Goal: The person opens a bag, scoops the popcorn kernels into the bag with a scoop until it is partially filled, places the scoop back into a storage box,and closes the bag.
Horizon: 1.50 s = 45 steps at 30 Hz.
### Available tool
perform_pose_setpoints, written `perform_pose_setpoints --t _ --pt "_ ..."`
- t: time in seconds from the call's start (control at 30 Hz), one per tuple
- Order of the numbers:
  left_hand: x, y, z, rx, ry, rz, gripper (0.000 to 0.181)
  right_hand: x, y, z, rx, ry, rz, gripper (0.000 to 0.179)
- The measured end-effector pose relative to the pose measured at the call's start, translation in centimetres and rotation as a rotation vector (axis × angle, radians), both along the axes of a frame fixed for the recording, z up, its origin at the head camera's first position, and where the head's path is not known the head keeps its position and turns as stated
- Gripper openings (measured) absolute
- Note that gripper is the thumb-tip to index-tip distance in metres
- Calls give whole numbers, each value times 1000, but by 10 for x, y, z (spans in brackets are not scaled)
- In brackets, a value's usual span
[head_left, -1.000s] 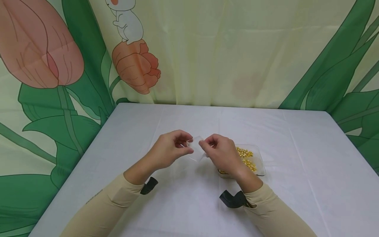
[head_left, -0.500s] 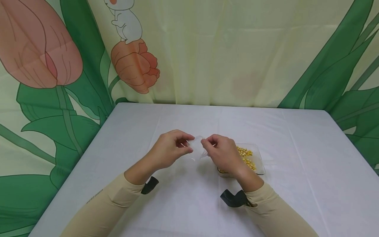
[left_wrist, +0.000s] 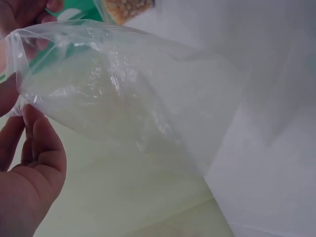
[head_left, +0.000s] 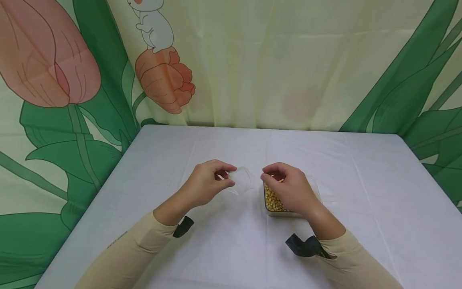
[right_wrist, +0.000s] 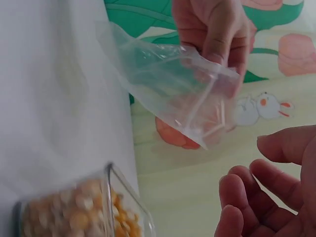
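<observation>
My left hand (head_left: 205, 184) pinches a small clear plastic bag (head_left: 243, 179) by its edge, between thumb and fingers. In the left wrist view the bag (left_wrist: 123, 89) spreads out thin and see-through, and its mouth looks parted in the right wrist view. A short gap to the right of it is my right hand (head_left: 290, 188), thumb and fingers bent loosely with nothing between them. Below and behind that hand stands a clear box (head_left: 286, 214) of corn kernels (head_left: 273, 199), partly hidden by it. The right wrist view shows the kernels (right_wrist: 74, 212) through the box's side.
A white cloth (head_left: 216, 249) covers the table. Behind its far edge hangs a printed curtain (head_left: 252, 72) with tulips and a rabbit. Dark wrist mounts (head_left: 304, 245) stick out below both cuffs.
My right hand has let go of the bag and moved right, over the corn box. The left hand has kept its grip almost in place, and the box's left part has come into sight.
</observation>
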<state>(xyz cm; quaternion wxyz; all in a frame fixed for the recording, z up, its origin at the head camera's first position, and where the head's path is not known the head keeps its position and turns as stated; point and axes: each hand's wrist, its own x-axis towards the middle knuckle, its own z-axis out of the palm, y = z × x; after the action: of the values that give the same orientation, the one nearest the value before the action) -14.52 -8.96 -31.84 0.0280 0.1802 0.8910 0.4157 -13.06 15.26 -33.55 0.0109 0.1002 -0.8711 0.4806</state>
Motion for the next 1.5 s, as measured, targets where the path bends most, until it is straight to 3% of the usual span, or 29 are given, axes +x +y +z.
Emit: perform_pose_setpoints --t 0.4,0.73,1.2,1.3,1.5 --pt "-1 8 -7 -1 -55 33 33 19 50 8 98 27 -61 26" --pt "-4 16 -18 30 -57 11 31 26 75 9 158 96 -104 25" --pt "-4 25 -30 48 -71 -24 31 29 108 1 232 125 -136 24" --pt "-4 26 -31 48 -68 -34 31 28 117 -1 279 89 -144 29" --pt "-3 27 -33 37 -67 -40 31 23 134 -4 404 -77 -115 52"
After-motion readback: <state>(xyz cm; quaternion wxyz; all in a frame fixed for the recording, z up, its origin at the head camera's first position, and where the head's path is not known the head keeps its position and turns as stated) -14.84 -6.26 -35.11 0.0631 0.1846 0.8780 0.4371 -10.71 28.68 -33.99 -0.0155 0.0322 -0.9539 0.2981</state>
